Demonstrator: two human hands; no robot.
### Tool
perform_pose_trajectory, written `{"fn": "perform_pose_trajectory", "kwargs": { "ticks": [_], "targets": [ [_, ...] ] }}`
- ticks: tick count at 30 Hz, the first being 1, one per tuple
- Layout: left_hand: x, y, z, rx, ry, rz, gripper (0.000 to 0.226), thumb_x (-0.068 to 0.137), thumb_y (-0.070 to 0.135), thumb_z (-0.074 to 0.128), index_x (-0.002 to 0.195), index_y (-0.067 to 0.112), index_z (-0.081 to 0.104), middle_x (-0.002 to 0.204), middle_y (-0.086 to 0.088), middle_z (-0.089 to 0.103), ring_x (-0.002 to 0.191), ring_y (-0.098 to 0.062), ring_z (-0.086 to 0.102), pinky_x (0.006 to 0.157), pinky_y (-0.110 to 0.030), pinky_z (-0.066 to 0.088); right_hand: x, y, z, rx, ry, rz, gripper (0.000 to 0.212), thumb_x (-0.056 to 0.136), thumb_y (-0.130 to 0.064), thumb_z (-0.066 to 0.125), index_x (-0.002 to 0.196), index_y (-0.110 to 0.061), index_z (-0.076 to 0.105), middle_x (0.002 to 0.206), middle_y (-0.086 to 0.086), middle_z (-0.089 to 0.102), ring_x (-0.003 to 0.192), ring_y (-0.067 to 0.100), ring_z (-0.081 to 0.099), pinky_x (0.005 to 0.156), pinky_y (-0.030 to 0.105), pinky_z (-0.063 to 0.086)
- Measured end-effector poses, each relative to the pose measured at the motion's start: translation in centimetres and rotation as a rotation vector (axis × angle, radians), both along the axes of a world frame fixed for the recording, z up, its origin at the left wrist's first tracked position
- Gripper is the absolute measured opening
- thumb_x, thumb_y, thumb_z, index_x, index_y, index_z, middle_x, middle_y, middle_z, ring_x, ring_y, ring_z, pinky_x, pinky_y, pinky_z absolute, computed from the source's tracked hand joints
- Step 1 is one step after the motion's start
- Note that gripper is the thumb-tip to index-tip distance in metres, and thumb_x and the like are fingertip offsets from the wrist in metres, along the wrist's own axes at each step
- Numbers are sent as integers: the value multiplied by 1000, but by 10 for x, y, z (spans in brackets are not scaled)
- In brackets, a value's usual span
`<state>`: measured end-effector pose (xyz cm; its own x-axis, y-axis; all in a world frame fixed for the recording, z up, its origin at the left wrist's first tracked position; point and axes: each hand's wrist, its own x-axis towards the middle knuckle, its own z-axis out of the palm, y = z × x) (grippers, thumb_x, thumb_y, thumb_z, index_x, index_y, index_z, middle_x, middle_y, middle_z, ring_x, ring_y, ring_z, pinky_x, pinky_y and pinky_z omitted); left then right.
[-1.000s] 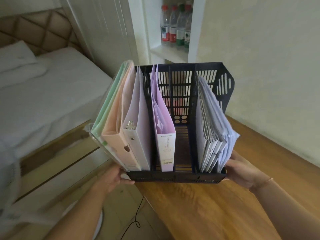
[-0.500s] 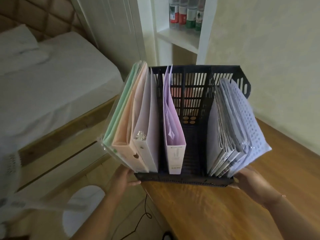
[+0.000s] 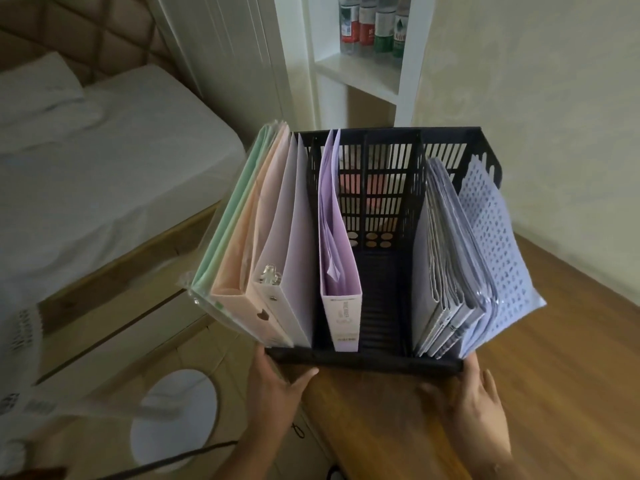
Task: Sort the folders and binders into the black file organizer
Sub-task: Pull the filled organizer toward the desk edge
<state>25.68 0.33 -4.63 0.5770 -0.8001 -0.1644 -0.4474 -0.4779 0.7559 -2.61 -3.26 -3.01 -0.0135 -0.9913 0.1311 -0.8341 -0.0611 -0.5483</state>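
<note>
Head view: my left hand [image 3: 277, 386] and right hand [image 3: 474, 393] grip the front corners of the black file organizer [image 3: 367, 358], which stands between them on the desk [image 3: 571, 375]. Loaded, it looks heavy, rigid; best lifted from the base.

A wooden desk [image 3: 554, 393] fills the lower right. Left of the desk lies a bed [image 3: 104, 185] with a pillow [image 3: 38, 95]. Beyond the desk, bottles [image 3: 374, 26] stand on a white shelf [image 3: 360, 74]. Below the desk's left edge sits a white disc [image 3: 173, 417].
</note>
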Motion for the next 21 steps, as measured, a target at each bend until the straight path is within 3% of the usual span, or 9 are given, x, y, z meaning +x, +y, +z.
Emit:
{"fn": "perform_pose_trajectory", "kwargs": {
  "ticks": [3, 6, 10, 12, 15, 21],
  "targets": [
    [-6, -10, 2, -52, 46, 43, 96, 58, 40, 91, 133, 28, 32, 127, -5, 57, 118, -24, 57, 91, -33, 51, -2, -5, -3, -22, 21, -16, 94, 68, -26, 83, 143, -17, 27, 90, 1, 75, 90, 30, 70, 93, 59, 47],
    [-4, -21, 3, -43, 69, 18, 97, 60, 42, 89, 136, 26, 31, 129, -5, 57, 119, -24, 57, 93, -41, 54, -3, -11, -4, -8, -47, -44, 83, 78, -22, 76, 144, -25, 25, 106, -3, 72, 101, 25, 67, 101, 52, 42],
    [3, -44, 4, -47, 100, -51, 97, 60, 43, 89, 136, 23, 31, 129, -6, 58, 120, -24, 58, 95, -42, 54, 5, -15, -1, 2, -150, -95, 74, 80, -12, 73, 140, -22, 31, 115, 5, 67, 101, 31, 63, 87, 55, 50],
    [7, -58, 5, -39, 108, -79, 94, 60, 43, 89, 132, 25, 32, 129, -6, 58, 119, -24, 58, 94, -43, 54, 9, -18, 2, 20, -166, -137, 71, 79, -10, 74, 137, -19, 33, 120, 9, 63, 104, 33, 62, 87, 57, 49],
    [15, -78, 4, -18, 116, -132, 96, 56, 52, 86, 131, 22, 35, 128, -6, 58, 118, -24, 58, 93, -45, 55, 16, -22, 1, 30, -135, -222, 66, 76, -8, 77, 130, -13, 38, 119, 16, 62, 107, 37, 61, 88, 60, 48],
    [35, -117, 0, 39, 106, -276, 90, 58, 59, 84, 125, 26, 34, 123, -3, 57, 114, -25, 58, 90, -45, 56, 38, -29, 0, 119, -224, -451, 60, 78, -11, 75, 128, -12, 43, 123, 14, 61, 115, 39, 55, 98, 58, 41]
  ]
}}
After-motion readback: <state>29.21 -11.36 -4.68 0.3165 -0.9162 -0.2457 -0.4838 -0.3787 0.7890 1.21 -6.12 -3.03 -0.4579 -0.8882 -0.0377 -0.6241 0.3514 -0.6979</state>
